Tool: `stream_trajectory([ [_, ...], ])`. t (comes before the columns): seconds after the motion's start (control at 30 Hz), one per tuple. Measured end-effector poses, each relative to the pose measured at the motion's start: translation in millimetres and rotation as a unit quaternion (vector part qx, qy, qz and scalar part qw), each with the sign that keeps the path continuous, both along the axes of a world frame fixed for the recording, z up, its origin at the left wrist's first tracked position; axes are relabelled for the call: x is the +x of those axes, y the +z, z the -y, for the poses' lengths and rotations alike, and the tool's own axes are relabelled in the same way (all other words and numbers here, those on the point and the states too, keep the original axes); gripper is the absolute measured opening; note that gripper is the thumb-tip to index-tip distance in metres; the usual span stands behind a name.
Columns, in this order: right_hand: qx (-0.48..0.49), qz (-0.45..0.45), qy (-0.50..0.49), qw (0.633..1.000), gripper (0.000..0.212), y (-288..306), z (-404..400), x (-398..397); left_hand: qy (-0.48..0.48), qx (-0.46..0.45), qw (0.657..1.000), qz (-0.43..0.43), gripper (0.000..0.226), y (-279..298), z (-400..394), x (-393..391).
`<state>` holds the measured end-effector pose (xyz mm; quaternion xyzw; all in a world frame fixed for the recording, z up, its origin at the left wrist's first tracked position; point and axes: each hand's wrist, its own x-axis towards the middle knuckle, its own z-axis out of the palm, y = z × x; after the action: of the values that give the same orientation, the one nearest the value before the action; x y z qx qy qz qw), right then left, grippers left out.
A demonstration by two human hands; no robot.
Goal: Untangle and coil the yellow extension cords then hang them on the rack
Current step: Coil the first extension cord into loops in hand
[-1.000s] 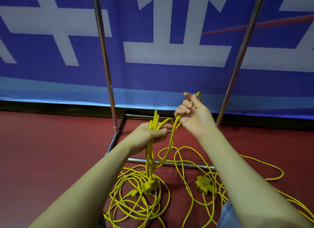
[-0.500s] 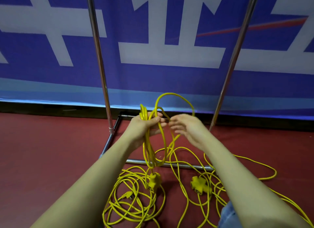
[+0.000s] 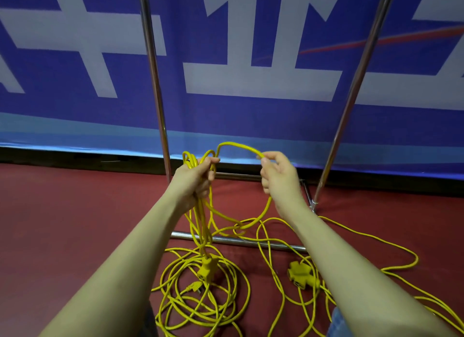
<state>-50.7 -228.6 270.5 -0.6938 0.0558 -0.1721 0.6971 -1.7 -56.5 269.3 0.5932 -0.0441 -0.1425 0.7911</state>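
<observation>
Yellow cords, red floor, blue banner, possibly fabric

Cords on floor, before rack.

Several yellow cord loops are gripped in the left hand before the rack. A fresh loop is pinched by the right hand. Loose cord is spread on the floor by the rack's base.

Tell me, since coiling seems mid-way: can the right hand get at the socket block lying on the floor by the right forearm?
Probably not yet: the right hand is pinching the cord loop, though nothing covers the socket block.
</observation>
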Motion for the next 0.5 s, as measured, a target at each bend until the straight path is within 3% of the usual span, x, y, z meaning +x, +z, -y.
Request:
stream_trajectory([
  [0.07,-0.055,0.027,-0.068,0.996,0.02,2,5,3,0.008,0.012,1.0,0.001,0.026,1,-6,2],
  [0.2,-0.272,0.055,-0.125,0.953,0.014,-3,17,4,0.006,0.02,1.0,-0.004,0.027,1,-17,6],
  [0.37,-0.281,0.023,-0.087,0.956,0.014,-15,22,6,-0.026,0.055,0.998,-0.007,0.028,1,-20,1],
  [0.5,-0.407,0.028,-0.138,0.902,0.018,-9,20,0,0.002,0.145,0.989,0.023,0.031,-4,-20,3],
])
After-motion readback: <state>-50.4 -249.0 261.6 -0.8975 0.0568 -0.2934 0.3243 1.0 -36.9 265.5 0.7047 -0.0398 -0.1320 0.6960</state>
